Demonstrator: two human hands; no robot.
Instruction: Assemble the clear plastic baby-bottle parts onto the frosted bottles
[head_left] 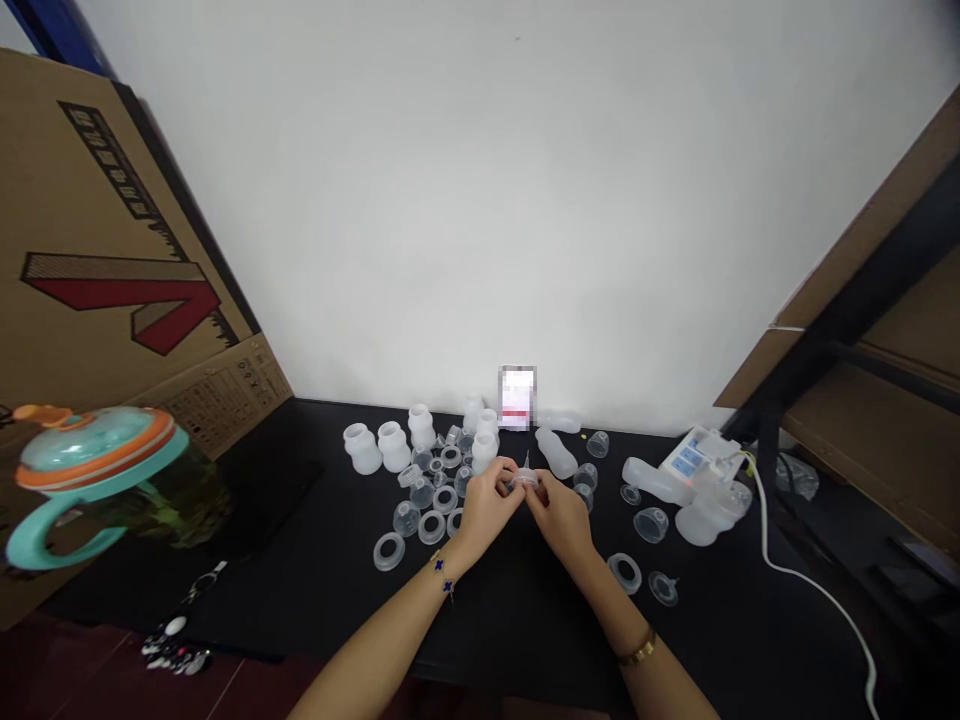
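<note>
Above the middle of the black table, my left hand (493, 497) and my right hand (559, 510) meet, with fingers pinched on a small clear teat (526, 474) whose thin tip points up. It seems to sit in a pale ring, though my fingers hide part of it. Near my left hand lie several white rings (389, 551) and clear domed caps (406, 518), with open white bottles (363, 449) behind them. Beyond my right hand a frosted bottle (556, 453) lies on its side. Another ring (624, 573) and a similar clear teat (664, 588) lie right of my right forearm.
A lit phone (517, 398), blurred, leans on the wall. On the right are a white device (699, 458) and a white cable (795, 570). A teal-lidded jug (112, 480) stands at left before a cardboard box (112, 250). A keychain (176, 640) hangs over the front edge.
</note>
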